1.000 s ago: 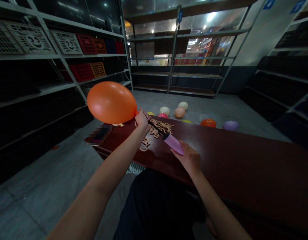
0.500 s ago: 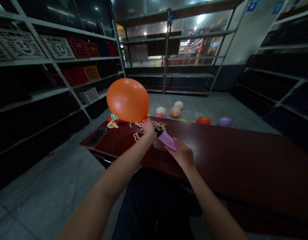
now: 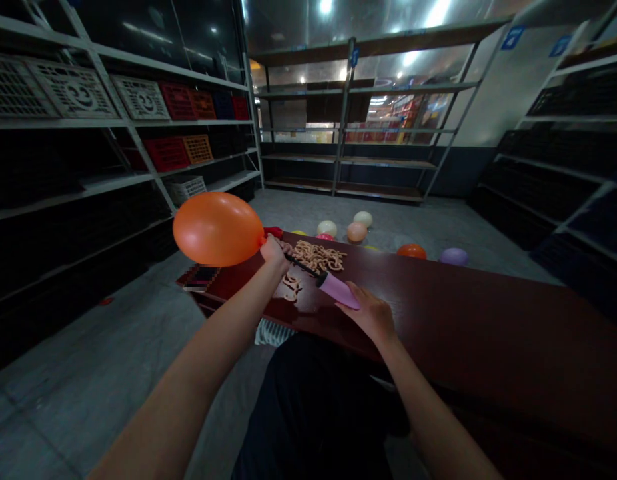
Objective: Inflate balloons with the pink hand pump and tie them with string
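Observation:
An inflated orange balloon [image 3: 218, 229] stretches out to the left, its neck pinched in my left hand [image 3: 275, 252]. A black rod runs from that hand to the purple barrel of a balloon pump [image 3: 338, 291]. Wrapped round the barrel's near end is my right hand [image 3: 368, 310], closed. My left hand's fingers hide the joint between balloon and pump. Below the rod, a heap of pale beige twisted strips [image 3: 318, 256] lies on the dark red table [image 3: 453, 313]. Something red, partly hidden behind the balloon, shows by the left hand.
Several inflated balloons, among them an orange one [image 3: 411, 251] and a purple one [image 3: 454, 257], lie on the floor past the table. A blurred flat object [image 3: 202, 277] rests on the left corner. Shelves with crates [image 3: 143, 98] stand left; a metal rack [image 3: 343, 127] stands behind.
My left hand has moved left and down with the orange balloon, away from the right hand. More of the pump's black rod shows between them. The view has shifted slightly.

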Tool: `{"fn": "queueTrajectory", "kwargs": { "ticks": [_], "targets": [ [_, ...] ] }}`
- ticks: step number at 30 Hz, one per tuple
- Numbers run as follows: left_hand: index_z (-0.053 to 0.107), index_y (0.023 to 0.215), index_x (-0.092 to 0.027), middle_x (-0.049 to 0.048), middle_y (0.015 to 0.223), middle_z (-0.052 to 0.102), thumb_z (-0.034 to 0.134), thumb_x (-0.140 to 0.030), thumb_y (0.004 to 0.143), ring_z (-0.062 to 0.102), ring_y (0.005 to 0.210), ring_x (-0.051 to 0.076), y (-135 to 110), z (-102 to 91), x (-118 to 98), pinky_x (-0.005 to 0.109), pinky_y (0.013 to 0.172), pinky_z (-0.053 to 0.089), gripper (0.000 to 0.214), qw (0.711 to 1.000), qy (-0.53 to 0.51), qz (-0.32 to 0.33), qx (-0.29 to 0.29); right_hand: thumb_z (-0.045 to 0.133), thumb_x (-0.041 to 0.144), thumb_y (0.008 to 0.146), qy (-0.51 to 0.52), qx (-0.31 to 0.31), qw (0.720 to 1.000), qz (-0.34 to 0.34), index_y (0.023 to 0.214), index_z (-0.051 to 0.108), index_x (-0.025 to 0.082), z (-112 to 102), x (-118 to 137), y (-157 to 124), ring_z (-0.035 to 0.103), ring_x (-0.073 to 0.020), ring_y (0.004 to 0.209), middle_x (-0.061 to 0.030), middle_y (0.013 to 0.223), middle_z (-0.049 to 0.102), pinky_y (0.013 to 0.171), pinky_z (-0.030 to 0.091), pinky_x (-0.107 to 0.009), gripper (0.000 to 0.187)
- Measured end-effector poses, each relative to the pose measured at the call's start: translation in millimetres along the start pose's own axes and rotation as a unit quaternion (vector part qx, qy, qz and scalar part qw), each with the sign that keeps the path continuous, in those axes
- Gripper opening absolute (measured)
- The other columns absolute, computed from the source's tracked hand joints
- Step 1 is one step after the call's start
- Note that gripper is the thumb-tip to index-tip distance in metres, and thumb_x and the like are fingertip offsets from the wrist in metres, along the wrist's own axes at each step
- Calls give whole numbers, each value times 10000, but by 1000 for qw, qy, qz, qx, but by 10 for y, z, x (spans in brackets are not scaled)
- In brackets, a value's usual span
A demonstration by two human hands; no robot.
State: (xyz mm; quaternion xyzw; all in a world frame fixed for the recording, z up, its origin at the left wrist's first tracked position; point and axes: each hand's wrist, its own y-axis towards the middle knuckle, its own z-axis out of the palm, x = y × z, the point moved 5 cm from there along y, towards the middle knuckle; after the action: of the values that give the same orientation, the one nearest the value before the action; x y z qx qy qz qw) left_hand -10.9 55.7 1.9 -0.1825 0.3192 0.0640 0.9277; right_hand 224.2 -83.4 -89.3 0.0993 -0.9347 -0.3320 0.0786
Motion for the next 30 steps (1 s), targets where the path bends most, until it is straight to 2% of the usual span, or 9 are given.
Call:
{"fn": "queueTrajectory", "kwargs": {
  "ticks": [3, 5, 9, 13, 16, 20, 24, 27, 30],
  "targets": [
    [248, 628, -215, -84, 431, 252, 415, -183, 1048, 235, 303, 57, 87, -40, -276, 210, 364, 182, 453, 1000, -2, 14, -10, 724, 499, 925, 6, 4, 1000, -20, 1334, 678, 199, -11, 29, 7, 742, -209, 851, -92, 1074, 794, 727, 502, -278, 509],
    [238, 622, -212, -84, 426, 235, 409, -197, 1054, 221, 300, 57, 117, -45, -383, 208, 360, 173, 464, 1000, 4, 23, -21, 732, 488, 924, 9, 3, 1000, -29, 1333, 676, 188, -19, 45, 12, 743, -205, 845, -89, 1069, 795, 730, 502, -279, 510],
    [245, 620, -209, -84, 436, 229, 408, -238, 1070, 213, 305, 53, 128, 46, -358, 207, 361, 172, 479, 999, 1, 39, -13, 737, 494, 919, 0, -15, 1000, -10, 1302, 688, 191, -32, 14, 16, 744, -207, 822, -71, 1043, 800, 703, 490, -284, 490],
    [259, 634, -210, -79, 454, 255, 456, -368, 1080, 230, 322, 52, 109, 220, -149, 203, 362, 191, 512, 998, -16, 55, 7, 705, 499, 933, -4, -44, 999, 24, 1264, 693, 183, -43, -59, 15, 746, -209, 819, -74, 1034, 801, 686, 481, -288, 458],
    [284, 637, -209, -79, 459, 262, 509, -404, 1062, 243, 331, 53, 41, 382, 79, 196, 364, 208, 518, 998, -9, 50, 36, 686, 498, 939, 7, -53, 998, 42, 1253, 688, 174, -40, -88, 23, 745, -207, 821, -84, 1053, 800, 685, 478, -291, 451],
    [289, 629, -209, -78, 447, 257, 522, -400, 1058, 236, 329, 53, -153, 543, 511, 199, 364, 193, 524, 997, 22, 32, 63, 679, 506, 936, 9, -71, 995, 68, 1235, 689, 160, -49, -107, 33, 742, -211, 794, -95, 1034, 801, 662, 462, -291, 457],
    [274, 616, -214, -73, 437, 251, 468, -370, 1074, 222, 320, 59, -333, 619, 942, 212, 362, 159, 522, 995, 53, -13, 88, 661, 514, 940, 8, -69, 992, 104, 1240, 683, 158, -43, -142, 32, 739, -215, 796, -99, 1018, 800, 659, 449, -289, 467],
    [280, 614, -215, -76, 441, 240, 479, -322, 1057, 218, 320, 63, -350, 603, 1055, 212, 365, 147, 497, 994, 69, -36, 81, 640, 545, 945, 6, -56, 991, 125, 1240, 684, 170, -29, -152, 39, 734, -216, 794, -96, 1009, 799, 646, 433, -288, 478],
    [272, 623, -212, -80, 443, 224, 465, -219, 1029, 211, 321, 62, -279, 520, 983, 210, 374, 143, 450, 995, 71, -44, 58, 656, 554, 938, 9, -34, 993, 112, 1245, 687, 196, -11, -115, 58, 735, -213, 801, -81, 1001, 799, 639, 422, -283, 473]
  ]
}}
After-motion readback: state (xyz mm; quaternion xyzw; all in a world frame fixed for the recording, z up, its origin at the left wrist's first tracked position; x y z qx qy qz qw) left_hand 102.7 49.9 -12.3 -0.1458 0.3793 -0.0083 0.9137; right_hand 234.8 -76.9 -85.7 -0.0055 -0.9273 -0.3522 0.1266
